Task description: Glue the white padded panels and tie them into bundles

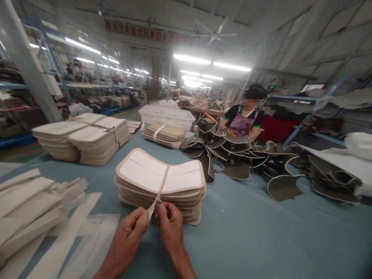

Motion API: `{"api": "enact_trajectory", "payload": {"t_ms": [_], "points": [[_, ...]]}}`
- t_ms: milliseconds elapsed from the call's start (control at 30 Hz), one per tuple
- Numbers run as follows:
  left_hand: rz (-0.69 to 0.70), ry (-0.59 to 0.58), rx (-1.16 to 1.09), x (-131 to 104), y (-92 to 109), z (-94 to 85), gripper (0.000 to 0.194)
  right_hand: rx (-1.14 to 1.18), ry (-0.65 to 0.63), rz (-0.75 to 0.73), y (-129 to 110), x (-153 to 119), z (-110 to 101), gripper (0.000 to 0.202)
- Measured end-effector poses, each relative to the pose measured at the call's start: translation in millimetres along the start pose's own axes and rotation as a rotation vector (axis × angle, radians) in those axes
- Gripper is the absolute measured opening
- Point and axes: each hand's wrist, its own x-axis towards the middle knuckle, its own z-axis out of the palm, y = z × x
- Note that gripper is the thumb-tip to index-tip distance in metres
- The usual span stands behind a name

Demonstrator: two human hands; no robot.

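A stack of beige panels (pixel 159 182) with white faces lies on the blue-green table (pixel 244 232), bent upward at both sides by a cloth strip (pixel 164 179) around its middle. At the stack's near edge the strip comes to a knot. My left hand (pixel 130 230) is closed on one end of the strip, just left of the knot. Right beside the knot, my right hand (pixel 170 223) pinches the strip too; its fingertips are partly hidden.
Loose cloth strips (pixel 52 217) cover the near left. Tied stacks (pixel 99 135) stand behind them, another bundle (pixel 164 133) and a clear plastic bin (pixel 165 114) farther back. Dark curved pieces (pixel 235 155) spread to the right, before a seated person (pixel 244 116).
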Motion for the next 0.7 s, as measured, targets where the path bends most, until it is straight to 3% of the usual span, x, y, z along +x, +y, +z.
{"api": "enact_trajectory", "payload": {"t_ms": [233, 433, 533, 600, 700], "points": [[0.120, -0.022, 0.229, -12, 21, 17.3, 0.044, -0.073, -0.010, -0.038, -7, 3, -10, 0.046], [0.125, -0.010, 0.185, -13, 31, 35.1, 0.041, -0.065, -0.061, -0.098, -18, 7, -25, 0.055], [0.076, 0.040, 0.177, -13, 28, 26.4, 0.040, -0.069, -0.165, -0.035, -29, 7, -33, 0.058], [0.062, 0.087, 0.210, -11, 26, 15.5, 0.041, -0.195, -0.174, -0.036, -40, 5, -39, 0.053], [0.091, 0.147, 0.297, -5, 29, 0.3, 0.041, -0.529, 0.027, -0.226, -59, -1, -46, 0.032]]}}
